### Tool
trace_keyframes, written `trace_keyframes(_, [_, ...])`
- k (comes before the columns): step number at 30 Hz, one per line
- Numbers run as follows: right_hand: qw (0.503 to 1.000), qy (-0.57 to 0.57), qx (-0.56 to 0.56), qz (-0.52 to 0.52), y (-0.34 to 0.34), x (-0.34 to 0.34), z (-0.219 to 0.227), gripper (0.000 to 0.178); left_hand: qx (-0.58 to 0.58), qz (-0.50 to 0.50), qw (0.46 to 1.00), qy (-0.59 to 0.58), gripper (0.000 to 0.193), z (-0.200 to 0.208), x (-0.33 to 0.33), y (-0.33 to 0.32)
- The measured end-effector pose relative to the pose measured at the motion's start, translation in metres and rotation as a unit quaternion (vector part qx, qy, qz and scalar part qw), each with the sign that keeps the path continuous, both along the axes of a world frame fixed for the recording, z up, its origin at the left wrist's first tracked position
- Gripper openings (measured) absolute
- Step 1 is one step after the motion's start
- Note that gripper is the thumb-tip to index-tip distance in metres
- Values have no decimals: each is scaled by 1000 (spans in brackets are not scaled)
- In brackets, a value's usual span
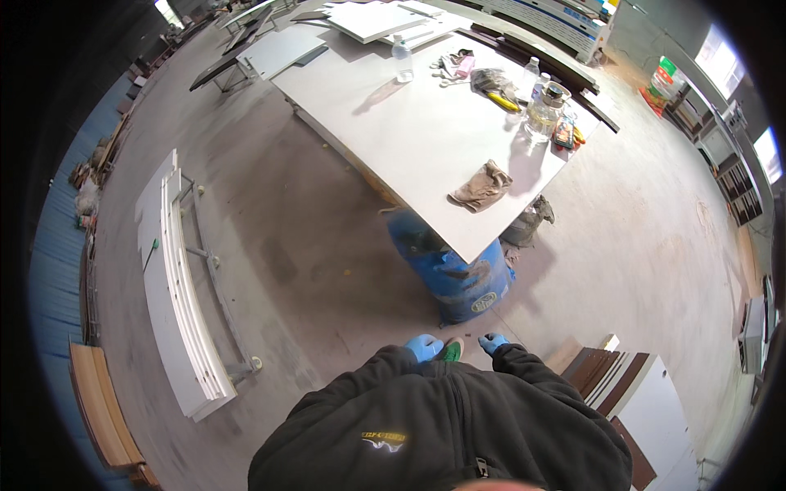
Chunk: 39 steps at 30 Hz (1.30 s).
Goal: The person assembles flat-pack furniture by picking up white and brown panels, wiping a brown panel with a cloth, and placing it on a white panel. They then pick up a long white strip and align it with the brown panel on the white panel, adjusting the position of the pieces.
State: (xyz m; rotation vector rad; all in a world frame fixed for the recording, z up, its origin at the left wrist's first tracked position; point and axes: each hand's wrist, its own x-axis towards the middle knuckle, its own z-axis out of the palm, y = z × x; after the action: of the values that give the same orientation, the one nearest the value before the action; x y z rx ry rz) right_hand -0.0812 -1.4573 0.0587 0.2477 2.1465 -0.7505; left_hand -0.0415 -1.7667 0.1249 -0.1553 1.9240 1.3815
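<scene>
My left hand, in a blue glove, hangs low in front of my dark jacket with its fingers curled in. A green shoe shows on the floor just beside it. My right hand, gloved in blue too, is also curled closed, level with the left and apart from it. No object shows in either hand. Ahead of them a stuffed blue sack stands under the corner of a white board table. A crumpled beige work glove lies near that corner.
On the tabletop stand a clear bottle and a glass jug, with white panels stacked at the far end. A trolley with long white boards is at left. More boards lean at lower right.
</scene>
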Motion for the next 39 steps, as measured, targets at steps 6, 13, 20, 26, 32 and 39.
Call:
trace_keyframes(6, [999,-16,39,-30,-1,7,22,61,-21,2,1000,-14,41,-2,-6,-10])
trace_keyframes(13, [995,-31,57,-70,-1,24,20,62,23,-10,995,-100,41,-2,-15,-27])
trace_keyframes(20, [997,-7,13,-80,-4,42,3,59,-45,-69,996,-19,41,-1,-20,-27])
trace_keyframes(26, [996,-46,40,-61,4,42,-29,57,-18,-9,999,-34,47,12,-15,-35])
trace_keyframes(32, [999,-29,31,-34,-10,34,-32,60,-30,34,998,-41,49,6,4,-55])
trace_keyframes(39, [1000,11,-11,-5,-36,21,-27,60,-40,22,999,-8,53,12,11,-74])
